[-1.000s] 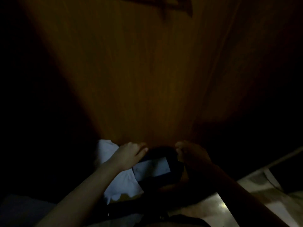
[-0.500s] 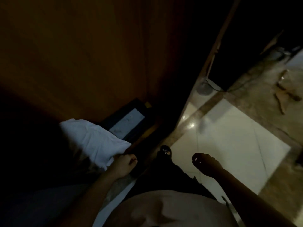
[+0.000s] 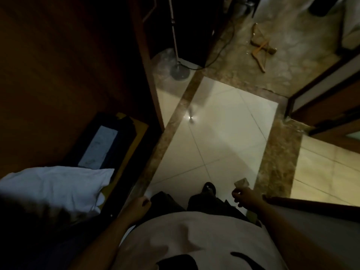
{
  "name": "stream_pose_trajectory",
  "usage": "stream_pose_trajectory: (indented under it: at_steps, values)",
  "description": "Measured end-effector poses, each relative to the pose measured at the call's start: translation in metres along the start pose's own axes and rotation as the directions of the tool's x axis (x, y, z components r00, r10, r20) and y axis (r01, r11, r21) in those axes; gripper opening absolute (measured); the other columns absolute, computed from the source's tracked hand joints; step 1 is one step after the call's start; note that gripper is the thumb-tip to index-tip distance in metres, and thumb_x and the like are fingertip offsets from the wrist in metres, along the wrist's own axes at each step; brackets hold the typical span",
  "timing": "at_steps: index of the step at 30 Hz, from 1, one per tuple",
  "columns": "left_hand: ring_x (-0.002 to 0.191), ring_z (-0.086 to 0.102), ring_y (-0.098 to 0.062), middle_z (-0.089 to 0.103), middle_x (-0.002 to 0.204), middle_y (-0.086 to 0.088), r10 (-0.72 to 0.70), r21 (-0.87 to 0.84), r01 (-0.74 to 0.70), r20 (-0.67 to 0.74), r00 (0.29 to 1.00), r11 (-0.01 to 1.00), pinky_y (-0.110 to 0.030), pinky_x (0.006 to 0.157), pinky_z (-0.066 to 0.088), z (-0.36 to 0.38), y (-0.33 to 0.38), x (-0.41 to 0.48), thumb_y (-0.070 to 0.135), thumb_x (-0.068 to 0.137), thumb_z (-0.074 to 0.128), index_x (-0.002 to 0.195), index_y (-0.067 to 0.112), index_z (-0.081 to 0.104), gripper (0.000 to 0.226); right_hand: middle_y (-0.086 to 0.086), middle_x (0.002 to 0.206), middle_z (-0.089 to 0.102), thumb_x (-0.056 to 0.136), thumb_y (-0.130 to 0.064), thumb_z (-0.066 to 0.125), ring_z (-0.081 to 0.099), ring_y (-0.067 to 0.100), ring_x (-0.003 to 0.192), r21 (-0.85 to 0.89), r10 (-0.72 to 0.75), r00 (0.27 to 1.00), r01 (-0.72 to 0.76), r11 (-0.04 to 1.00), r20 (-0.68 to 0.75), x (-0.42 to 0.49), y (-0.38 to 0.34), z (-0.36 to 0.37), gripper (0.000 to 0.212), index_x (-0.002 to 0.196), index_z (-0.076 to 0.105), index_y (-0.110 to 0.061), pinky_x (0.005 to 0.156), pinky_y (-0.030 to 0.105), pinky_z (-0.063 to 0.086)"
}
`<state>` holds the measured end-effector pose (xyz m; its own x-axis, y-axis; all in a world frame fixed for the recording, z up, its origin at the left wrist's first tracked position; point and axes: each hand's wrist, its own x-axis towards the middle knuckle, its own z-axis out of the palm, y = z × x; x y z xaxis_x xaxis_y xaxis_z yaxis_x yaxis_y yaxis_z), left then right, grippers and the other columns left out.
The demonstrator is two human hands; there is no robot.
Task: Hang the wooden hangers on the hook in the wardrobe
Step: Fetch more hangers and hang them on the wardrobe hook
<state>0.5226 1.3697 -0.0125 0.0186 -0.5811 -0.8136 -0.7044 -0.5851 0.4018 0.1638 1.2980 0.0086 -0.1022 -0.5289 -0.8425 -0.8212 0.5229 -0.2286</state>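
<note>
- You are looking straight down your own body in a dim room, with a pale shirt [image 3: 187, 236] and dark trousers filling the bottom of the view.
- Your left hand [image 3: 141, 206] hangs by your left hip. Its fingers are loosely curled inward and hold nothing.
- Your right hand [image 3: 243, 197] hangs by your right hip. Its fingers are also loosely curled, and nothing shows in its grip.
- The wooden hangers [image 3: 260, 46] lie crossed in a small pile on the brown marbled floor at the top right, well apart from both hands.
- The wardrobe [image 3: 58, 75] is the dark wood panelling filling the left side of the view, far from the hangers.
- On the wardrobe's floor a white pillow [image 3: 54, 188] lies at the lower left, just beside your left arm.
- Beyond the pillow sits a dark box [image 3: 120, 145] with a pale label on top.
- Pale floor tiles [image 3: 224, 133] with a brown border spread out ahead of your feet; one dark shoe [image 3: 209, 188] shows between your hands.
- A round grey stand base [image 3: 179, 72] with a trailing cable sits past the wardrobe's edge.
</note>
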Motion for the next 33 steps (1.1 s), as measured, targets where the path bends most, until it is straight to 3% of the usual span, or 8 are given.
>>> stream_pose_trajectory:
  at_steps: [4,7,9,14,16,19,25,33]
  values:
    - [0.064,0.045,-0.011,0.047,0.069,-0.003,-0.063,0.01,0.062,0.052,0.997,0.998,-0.025,0.059,0.033,0.026,0.045,0.01,0.019,0.096,0.043,0.069,0.014,0.044,0.028,0.017,0.091,0.065,0.095,-0.015,0.048,0.063,0.03,0.085,0.061,0.083,0.996,-0.085,0.994,0.046,0.006,0.053,-0.028,0.031,0.117,0.057,0.004,0.08,0.037,0.049]
    - [0.085,0.054,-0.02,0.059,0.095,-0.015,-0.076,0.021,0.074,0.074,0.994,0.997,-0.026,0.071,0.039,0.047,0.081,0.023,0.019,0.096,0.043,0.094,0.005,0.058,0.021,0.017,0.127,0.058,0.096,-0.015,0.045,0.056,0.029,0.116,-0.011,0.064,0.993,-0.063,0.998,0.097,0.011,0.08,-0.055,0.033,0.123,0.056,0.0,0.095,0.031,0.043]
    - [0.099,0.058,-0.026,0.062,0.111,-0.018,-0.082,0.023,0.081,0.049,0.995,0.996,-0.028,0.079,0.042,0.058,0.105,0.031,0.019,0.096,0.044,0.107,0.002,0.059,0.026,0.015,0.132,0.055,0.097,-0.016,0.044,0.052,0.027,0.121,-0.019,0.054,0.993,-0.053,0.998,0.103,0.018,0.093,-0.074,0.033,0.125,0.055,-0.001,0.098,0.029,0.04]
    - [0.104,0.058,-0.031,0.062,0.114,-0.021,-0.05,0.005,0.05,-0.048,0.998,0.999,-0.028,0.079,0.042,0.064,0.163,0.052,0.017,0.095,0.045,0.106,0.002,0.061,0.024,0.024,0.105,0.065,0.095,-0.012,0.047,0.063,0.032,0.091,0.141,0.04,0.999,-0.041,0.989,0.008,0.043,0.112,-0.116,0.03,0.115,0.059,0.006,0.072,0.032,0.049]
    - [0.107,0.057,-0.03,0.061,0.117,-0.019,-0.031,-0.002,0.031,-0.054,0.998,1.0,-0.027,0.08,0.041,0.061,0.185,0.059,0.017,0.096,0.045,0.111,0.002,0.059,0.026,0.026,0.099,0.065,0.094,-0.013,0.047,0.059,0.027,0.079,0.164,0.027,1.0,-0.025,0.986,-0.005,0.05,0.111,-0.132,0.03,0.113,0.06,0.007,0.075,0.035,0.05]
    - [0.11,0.056,-0.028,0.06,0.12,-0.017,0.0,0.021,0.001,-0.035,0.999,1.0,-0.024,0.079,0.038,0.056,0.215,0.068,0.017,0.096,0.043,0.115,0.004,0.057,0.027,0.025,0.1,0.064,0.094,-0.015,0.048,0.055,0.025,0.082,0.176,-0.019,1.0,0.022,0.984,-0.016,0.065,0.101,-0.159,0.031,0.114,0.059,0.006,0.081,0.038,0.05]
    - [0.101,0.056,-0.024,0.06,0.117,-0.019,0.006,0.058,-0.006,-0.009,1.0,0.998,-0.024,0.078,0.037,0.034,0.261,0.101,0.014,0.096,0.043,0.094,0.013,0.052,0.01,0.021,0.112,0.064,0.093,-0.019,0.049,0.055,0.022,0.085,0.16,-0.128,0.988,0.141,0.977,-0.092,0.108,0.059,-0.222,0.029,0.113,0.062,-0.001,0.083,0.035,0.047]
    - [0.098,0.054,-0.022,0.061,0.115,-0.018,0.038,0.172,-0.055,0.101,0.994,0.984,-0.024,0.079,0.038,-0.033,0.354,0.188,0.018,0.096,0.043,0.106,0.002,0.06,0.025,0.018,0.112,0.064,0.093,-0.02,0.047,0.061,0.03,0.096,0.228,-0.123,0.98,0.157,0.961,-0.158,0.163,-0.001,-0.316,0.029,0.114,0.061,-0.004,0.087,0.036,0.047]
